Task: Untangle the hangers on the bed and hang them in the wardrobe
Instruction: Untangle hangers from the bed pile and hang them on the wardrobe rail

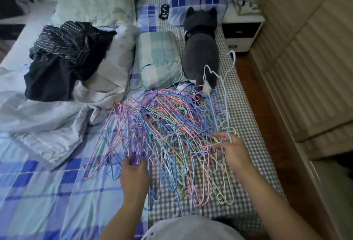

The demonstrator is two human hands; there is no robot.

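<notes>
A big tangled heap of thin wire hangers in pink, blue, purple and green lies on the bed. My left hand is at the heap's near left edge, its fingers curled round purple and blue hanger wires. My right hand is at the heap's right side and pinches a light blue hanger that stands raised above the pile, its hook pointing up and away. A white hanger also sticks up beside it.
A grey plush toy and a checked pillow lie just behind the heap. Dark clothes and a crumpled white quilt fill the left. A nightstand and beige ribbed wardrobe doors stand to the right, across a wooden floor strip.
</notes>
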